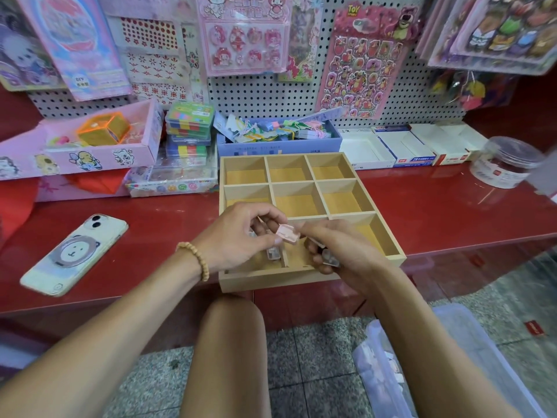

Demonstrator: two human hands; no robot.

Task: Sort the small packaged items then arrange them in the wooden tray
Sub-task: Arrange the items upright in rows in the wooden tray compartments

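Sorting step in hand, judged early: holding both hands over the near row of the wooden tray (304,277), which is sitting on the red counter (422,212). Pinching one pink packaged item (288,233) between the fingers of the left hand (238,236) and the tips of the right hand (346,251), above the tray, not yet set down. Curling the right hand's lower fingers round further small packets (330,259): at least two, exact count not readable. Lying in the near-left compartment under the left hand, one more greyish packet (274,254), partly hidden.

Counting: tray compartments nine, three rows of three; six rear ones visibly bare, near three partly covered by hands. Pink items clearly seen: one.

Next move, as judgement: choosing a compartment for pink, lowering flat, releasing from both hands without spilling the right hand's stock.
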